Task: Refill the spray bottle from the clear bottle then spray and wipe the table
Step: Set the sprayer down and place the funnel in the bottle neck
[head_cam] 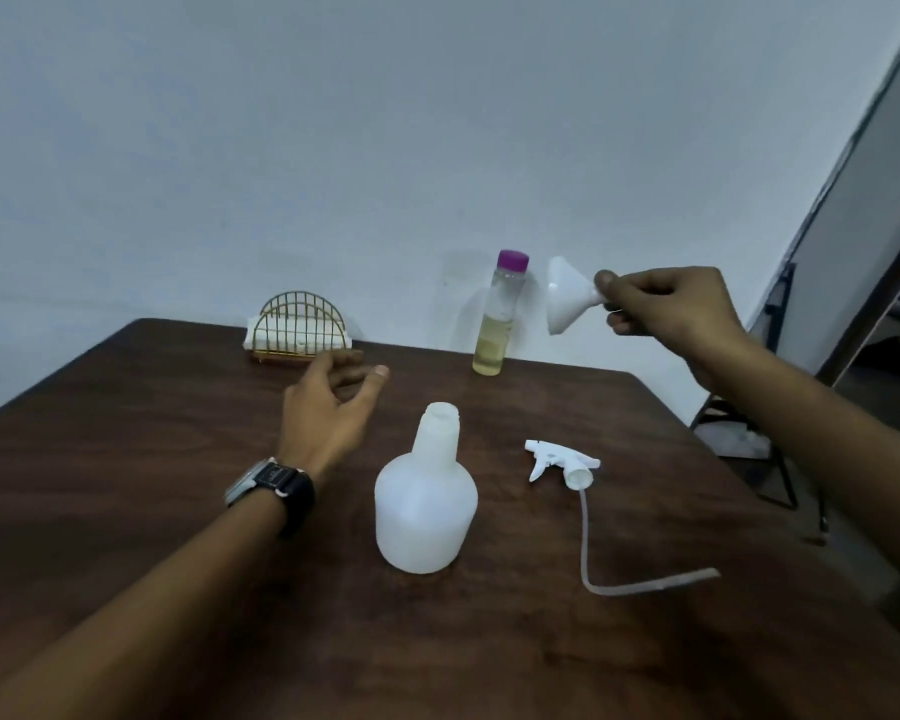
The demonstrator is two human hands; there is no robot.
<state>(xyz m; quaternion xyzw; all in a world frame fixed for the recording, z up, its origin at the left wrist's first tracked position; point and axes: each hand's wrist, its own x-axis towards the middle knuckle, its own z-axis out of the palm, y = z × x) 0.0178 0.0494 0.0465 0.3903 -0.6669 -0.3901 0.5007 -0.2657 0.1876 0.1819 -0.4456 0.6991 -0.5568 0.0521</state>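
A white spray bottle [426,504] stands upright mid-table with its neck uncapped. Its trigger head [562,461] lies to the right on the dark wooden table [152,459], its long tube curling toward me. A clear bottle [500,317] with a purple cap and some yellowish liquid stands at the table's far edge by the wall. My right hand [671,309] pinches a white funnel [567,298] by its stem, in the air to the right of the clear bottle. My left hand [328,402] hovers with relaxed fingers left of the spray bottle's neck, holding nothing.
A gold wire holder [305,327] with white napkins stands at the far left edge against the wall. A black metal frame [770,459] stands off the table's right side.
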